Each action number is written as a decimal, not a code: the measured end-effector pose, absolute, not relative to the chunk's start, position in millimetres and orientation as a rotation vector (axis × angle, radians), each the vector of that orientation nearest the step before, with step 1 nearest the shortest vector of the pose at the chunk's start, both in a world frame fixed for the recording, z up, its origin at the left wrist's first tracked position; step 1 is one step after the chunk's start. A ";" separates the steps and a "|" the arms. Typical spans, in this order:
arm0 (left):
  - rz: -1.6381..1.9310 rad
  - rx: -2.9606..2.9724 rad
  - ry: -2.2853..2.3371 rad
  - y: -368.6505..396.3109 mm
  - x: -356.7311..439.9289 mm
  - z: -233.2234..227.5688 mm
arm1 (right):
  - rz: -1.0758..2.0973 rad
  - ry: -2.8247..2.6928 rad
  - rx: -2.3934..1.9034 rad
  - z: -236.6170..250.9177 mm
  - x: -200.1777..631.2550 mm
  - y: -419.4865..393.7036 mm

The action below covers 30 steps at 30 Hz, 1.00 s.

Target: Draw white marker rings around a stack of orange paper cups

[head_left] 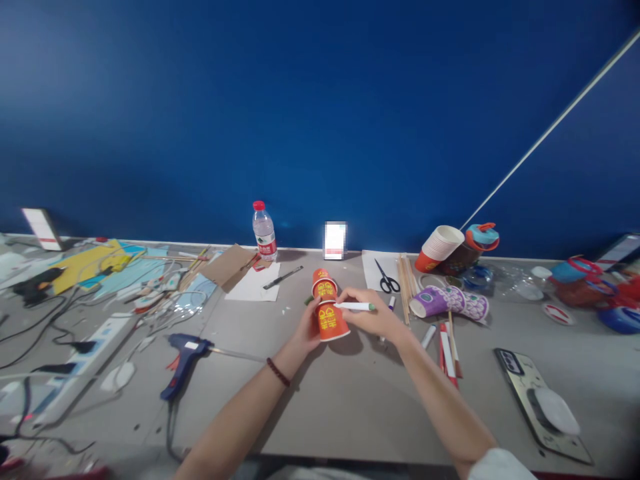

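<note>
Item, table centre: left hand (306, 328) clasps the nearer red paper cup (331, 321), joined with a second red cup (323, 283); right hand (373, 313) pinches a white marker (354, 306), tip at the cup's wall; best done with cup braced, strokes short, glue gun (183, 357) left aside.

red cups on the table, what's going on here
A person steadies two joined red cups on the table with the left hand. The right hand holds a marker with its tip at the cups. A glue gun lies to the left, scissors behind.
</note>
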<state>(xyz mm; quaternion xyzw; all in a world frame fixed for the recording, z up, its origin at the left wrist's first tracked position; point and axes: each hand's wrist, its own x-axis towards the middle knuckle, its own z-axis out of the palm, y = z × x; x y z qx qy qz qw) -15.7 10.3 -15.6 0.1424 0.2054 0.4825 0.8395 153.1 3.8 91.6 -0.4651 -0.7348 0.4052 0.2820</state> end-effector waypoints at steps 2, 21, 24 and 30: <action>1.019 0.296 0.441 10.5 -16.1 -16.3 | 1.091 -1.966 -1.233 92.3 152.8 3.9; 1.027 0.229 0.487 10.7 -17.5 -11.4 | 0.999 -2.005 -1.110 94.2 150.7 0.5; 1.040 0.243 0.512 11.9 -16.5 -12.8 | 0.986 -2.011 -1.123 92.8 149.2 0.0; 1.041 0.287 0.498 12.2 -15.4 -14.5 | 0.954 -2.030 -1.149 90.8 147.2 -0.3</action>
